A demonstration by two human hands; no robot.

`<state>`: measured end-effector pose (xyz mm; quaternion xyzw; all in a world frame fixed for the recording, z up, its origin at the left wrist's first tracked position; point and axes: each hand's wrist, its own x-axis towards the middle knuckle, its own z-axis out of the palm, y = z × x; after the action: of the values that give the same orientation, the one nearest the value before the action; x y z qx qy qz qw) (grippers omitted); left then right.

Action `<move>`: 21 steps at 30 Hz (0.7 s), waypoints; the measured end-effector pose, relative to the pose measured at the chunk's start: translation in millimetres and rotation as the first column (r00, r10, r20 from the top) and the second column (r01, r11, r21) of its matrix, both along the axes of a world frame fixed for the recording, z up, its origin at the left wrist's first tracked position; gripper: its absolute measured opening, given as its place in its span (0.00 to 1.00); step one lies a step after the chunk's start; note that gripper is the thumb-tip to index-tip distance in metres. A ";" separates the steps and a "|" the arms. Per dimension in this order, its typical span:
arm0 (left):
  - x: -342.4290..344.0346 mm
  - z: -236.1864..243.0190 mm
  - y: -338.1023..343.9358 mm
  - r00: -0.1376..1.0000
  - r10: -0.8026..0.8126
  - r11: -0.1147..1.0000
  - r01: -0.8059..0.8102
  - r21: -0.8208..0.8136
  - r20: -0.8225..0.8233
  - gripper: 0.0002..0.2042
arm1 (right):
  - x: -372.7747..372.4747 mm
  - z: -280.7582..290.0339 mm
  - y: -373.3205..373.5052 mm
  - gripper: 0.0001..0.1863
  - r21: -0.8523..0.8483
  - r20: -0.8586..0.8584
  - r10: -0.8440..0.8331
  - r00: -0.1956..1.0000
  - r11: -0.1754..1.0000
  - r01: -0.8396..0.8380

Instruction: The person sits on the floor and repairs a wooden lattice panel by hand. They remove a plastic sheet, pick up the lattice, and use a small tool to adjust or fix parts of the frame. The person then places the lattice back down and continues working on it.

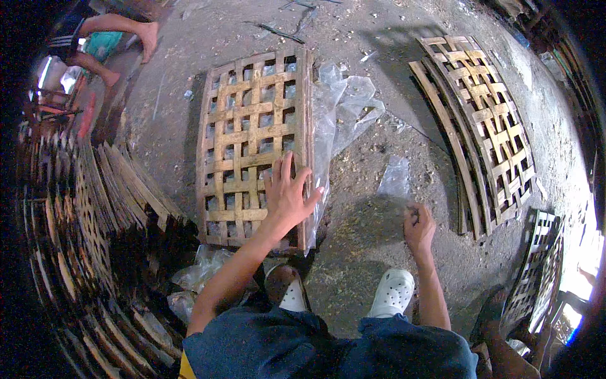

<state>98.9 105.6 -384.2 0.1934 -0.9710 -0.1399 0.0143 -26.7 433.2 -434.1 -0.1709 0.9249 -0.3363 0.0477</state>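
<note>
A rectangular panel of woven bamboo strips in a wooden frame (254, 139) lies on the ground in front of me, left of centre. My left hand (287, 192) rests on its right part with the fingers spread. Clear plastic sheeting (344, 104) sticks out from beneath the panel's right edge. My right hand (420, 227) hangs over the ground to the right, its fingers curled together. Whatever it may hold is hidden. Just beyond that hand is a small piece of clear plastic (396, 177).
More woven panels (483, 120) are stacked at the right, with others (536, 271) leaning lower right. Many panels (120, 183) stand along the left. Other people's bare legs (120, 28) show upper left and lower right. Crumpled plastic (205, 271) lies near my feet.
</note>
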 end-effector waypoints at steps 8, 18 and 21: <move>-94.6 43.7 -105.7 0.899 -0.428 0.900 0.415 -0.131 -0.090 0.27 | -23.3 23.7 -2.0 0.13 -0.054 0.137 0.080 0.987 0.996 -0.073; -269.6 75.6 -204.7 0.959 -0.225 0.922 0.266 -0.281 0.169 0.36 | -64.4 -10.3 -46.1 0.13 -0.037 -0.189 0.045 0.981 0.998 -0.053; -271.6 33.0 -206.5 0.970 -0.100 0.941 0.165 -0.296 0.224 0.42 | -60.0 -6.1 -54.5 0.11 0.025 -0.182 0.059 0.982 0.998 -0.055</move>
<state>-172.8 -100.8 -351.2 0.1361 -0.9879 0.0356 -0.0650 -86.7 378.7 -440.2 -0.2269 0.9235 -0.3083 -0.0259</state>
